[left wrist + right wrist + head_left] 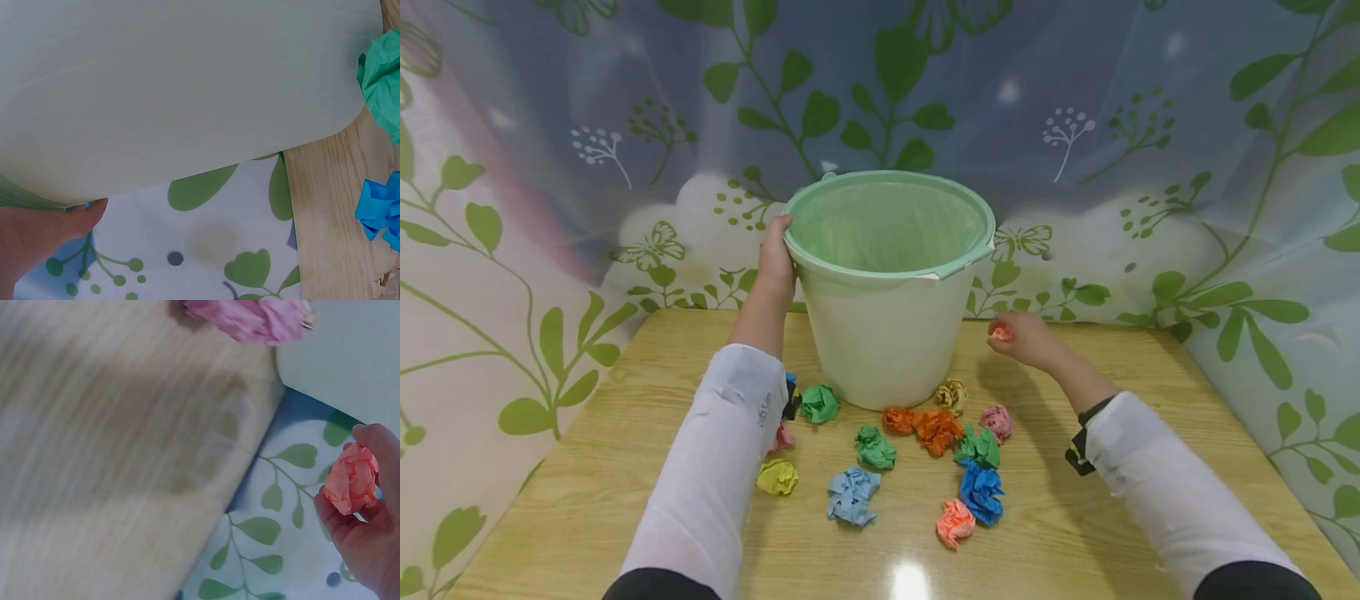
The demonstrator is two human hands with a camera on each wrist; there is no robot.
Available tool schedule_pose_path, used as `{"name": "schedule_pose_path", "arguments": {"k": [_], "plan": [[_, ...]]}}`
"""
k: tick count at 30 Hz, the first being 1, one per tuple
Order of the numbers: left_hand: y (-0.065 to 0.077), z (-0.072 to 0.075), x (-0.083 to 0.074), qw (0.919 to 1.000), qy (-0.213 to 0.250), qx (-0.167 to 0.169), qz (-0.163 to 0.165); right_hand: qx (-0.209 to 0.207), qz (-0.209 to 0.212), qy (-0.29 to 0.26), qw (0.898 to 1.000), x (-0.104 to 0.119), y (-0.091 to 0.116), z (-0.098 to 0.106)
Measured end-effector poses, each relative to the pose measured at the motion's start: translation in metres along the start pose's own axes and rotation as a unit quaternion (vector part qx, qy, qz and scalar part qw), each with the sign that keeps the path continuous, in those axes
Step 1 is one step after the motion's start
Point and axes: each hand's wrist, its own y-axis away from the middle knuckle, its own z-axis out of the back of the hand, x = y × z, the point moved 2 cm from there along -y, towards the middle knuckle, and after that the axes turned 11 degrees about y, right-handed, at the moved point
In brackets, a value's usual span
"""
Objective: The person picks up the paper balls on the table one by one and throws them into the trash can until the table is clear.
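A pale bucket (pixel 887 333) with a green rim stands toward the back of the table. My left hand (pixel 777 258) grips its rim on the left side; in the left wrist view the thumb (pixel 87 215) lies against the outer wall and the other fingers are hidden. Right of the bucket, my right hand (pixel 1026 340) is raised above the table, pinching a coral crumpled paper ball (pixel 352 479) between thumb and fingers. In front of the bucket lie several more paper balls, among them a blue one (pixel 981 492), a light blue one (pixel 853 496) and an orange one (pixel 937 432).
The wooden table (pixel 1060 533) meets a leaf-patterned cloth backdrop (pixel 1112 208) behind and at both sides. A yellow paper ball (pixel 777 477) lies beside my left forearm, which partly covers other balls. A pink ball (pixel 997 422) is at the right of the group.
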Motion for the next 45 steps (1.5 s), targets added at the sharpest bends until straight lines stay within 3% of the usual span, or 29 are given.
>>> {"name": "schedule_pose_path", "arguments": {"k": [7, 23, 31, 37, 45], "plan": [[0.000, -0.001, 0.000, 1.0000, -0.005, 0.001, 0.002, 0.002, -0.033, 0.000, 0.999, 0.000, -0.005, 0.031], [0.000, -0.005, -0.002, 0.9999, -0.009, 0.000, 0.010, -0.041, -0.034, 0.008, 0.999, 0.010, -0.019, 0.097], [0.000, -0.004, 0.001, 0.9998, -0.014, 0.004, 0.011, -0.087, -0.026, 0.025, 0.996, 0.014, -0.022, 0.127], [-0.001, -0.004, 0.001, 0.9998, -0.012, 0.001, 0.013, -0.092, -0.047, 0.037, 0.994, 0.024, -0.023, 0.157], [0.001, 0.000, -0.001, 0.9999, 0.000, -0.006, 0.010, -0.091, -0.047, 0.033, 0.994, 0.042, -0.040, 0.191]]}}
